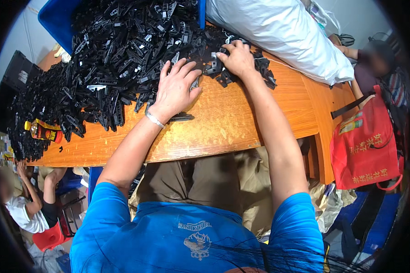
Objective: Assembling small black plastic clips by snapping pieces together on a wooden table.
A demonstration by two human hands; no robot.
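Observation:
A large heap of small black plastic parts [123, 59] spreads across the wooden table [223, 118]. My left hand [176, 88] lies at the heap's near right edge, fingers spread, fingertips touching the parts, with a bracelet on its wrist. Close beside that wrist, a few loose black parts [181, 117] lie on the bare wood. Farther right, my right hand [239, 60] reaches over a smaller cluster of black parts [223, 76]. Its thumb and fingers are apart and slightly bent; what lies under the fingertips is partly hidden.
A blue bin [54, 22] stands behind the heap. To its right lies a stuffed white sack [287, 36]. A bottle with a yellow cap [43, 131] rests on the left parts. A red bag [366, 141] hangs at the right. Other people sit at far left and far right.

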